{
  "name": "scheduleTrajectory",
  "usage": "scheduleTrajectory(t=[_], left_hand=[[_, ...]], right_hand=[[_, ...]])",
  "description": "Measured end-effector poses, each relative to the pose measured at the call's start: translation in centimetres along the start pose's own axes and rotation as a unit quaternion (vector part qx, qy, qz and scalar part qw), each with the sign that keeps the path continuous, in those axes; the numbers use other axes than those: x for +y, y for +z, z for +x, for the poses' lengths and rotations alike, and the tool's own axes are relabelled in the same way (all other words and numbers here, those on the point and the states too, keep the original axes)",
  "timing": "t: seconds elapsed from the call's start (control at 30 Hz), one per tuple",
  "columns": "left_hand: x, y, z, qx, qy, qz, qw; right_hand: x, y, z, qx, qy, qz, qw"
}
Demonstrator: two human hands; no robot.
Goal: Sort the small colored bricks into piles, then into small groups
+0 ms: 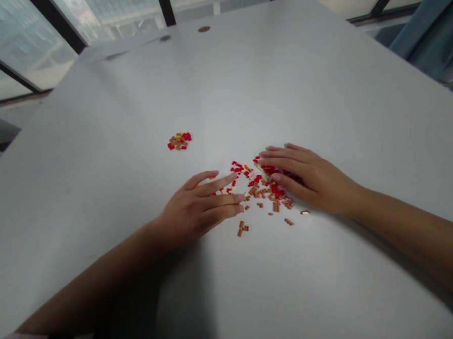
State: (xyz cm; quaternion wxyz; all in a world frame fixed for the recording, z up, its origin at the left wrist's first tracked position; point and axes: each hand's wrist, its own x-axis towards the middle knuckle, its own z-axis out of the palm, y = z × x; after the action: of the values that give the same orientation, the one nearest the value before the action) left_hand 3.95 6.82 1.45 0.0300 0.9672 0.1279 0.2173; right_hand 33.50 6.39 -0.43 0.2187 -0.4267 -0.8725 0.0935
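Observation:
Small red, brown, white and orange toy building bricks [276,206] lie scattered on a white table [233,290]. On their left side is my left hand [198,206], palm down with fingers spread over some of the bricks. My right hand [302,173] covers the right side of the scatter, its fingers stretched out and red bricks showing beneath them. What lies under both palms is hidden. A few brown bricks [242,229] sit a little apart, nearer to me.
A small separate cluster of red, brown and yellow bricks [179,141] lies farther back on the left. Toward the far table edge are a brown round spot [204,29] and a grey one [165,38]. Windows stand behind; a blue curtain [428,32] hangs at right.

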Motion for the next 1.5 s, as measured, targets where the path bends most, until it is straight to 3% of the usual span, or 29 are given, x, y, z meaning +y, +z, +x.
scheduleTrajectory(t=[0.3,0.53,0.6,1.03,1.2,1.4,1.5], left_hand=[[0.2,-0.1,0.0,0.032,-0.011,0.056,0.998],[0.2,0.6,0.4,-0.091,-0.107,0.082,0.987],[0.2,0.7,0.4,-0.1,-0.117,0.074,0.985],[-0.1,1.1,0.1,0.026,-0.093,0.078,0.992],[-0.1,1.0,-0.1,0.026,-0.092,0.065,0.993],[0.1,1.0,0.0,-0.045,-0.097,0.048,0.993],[0.1,1.0,0.0,-0.019,-0.09,0.038,0.995]], right_hand=[[0.0,0.0,0.0,-0.002,0.0,0.001,1.0],[0.1,0.1,0.0,0.01,-0.001,0.005,1.0],[0.1,0.2,0.0,0.011,-0.001,0.007,1.0],[-0.1,0.0,0.1,0.007,0.011,0.017,1.0],[-0.1,0.0,0.1,0.003,0.013,0.017,1.0],[-0.2,0.0,0.0,0.003,0.014,0.014,1.0],[-0.2,0.1,0.0,0.006,0.011,0.014,1.0]])
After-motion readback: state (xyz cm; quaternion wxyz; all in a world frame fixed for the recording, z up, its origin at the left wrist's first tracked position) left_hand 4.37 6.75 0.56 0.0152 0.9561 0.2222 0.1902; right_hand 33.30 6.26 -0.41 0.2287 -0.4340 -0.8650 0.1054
